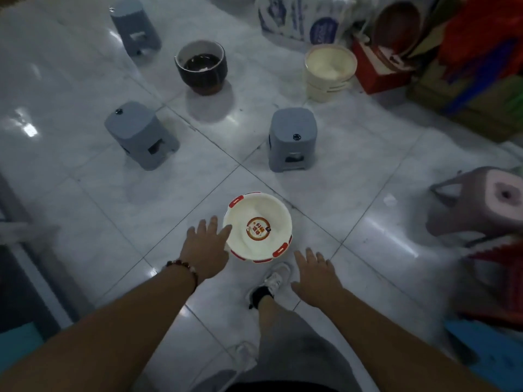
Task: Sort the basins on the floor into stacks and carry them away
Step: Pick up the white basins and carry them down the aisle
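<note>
- Far left there's a grey stool (pixel 141 134) at about 10 o'clock from the white basin, plus another grey stool (pixel 135 25) way up at 11 o'clock, both on the shiny tiled floor (pixel 85 89).
- Left hand (pixel 204 250), beaded bracelet (pixel 182 268) on the wrist, is spread with fingers straight; its fingertips (pixel 226 230) sit right at the 9 o'clock edge of the white basin's rim. Can't tell if they really touch.
- Dark basin stack (pixel 201 66) stands at 11 o'clock, well apart from the hands.
- The white basin with red rim tabs (pixel 257 227) sits on the floor dead centre, round red label in its bottom, just ahead of a white sneaker (pixel 276 278).
- Third grey stool (pixel 293 137) at 12 to 1 o'clock of that basin.
- Right hand (pixel 315 275) hovers at 5 o'clock of the basin, fingers loose and spread, gripping nothing, clearly apart from the rim.
- Cream basin stack (pixel 329 70) at 1 o'clock, beside the red boxes (pixel 376 72).
- A mauve stool (pixel 481 202) lies tipped over at 3 o'clock.
</note>
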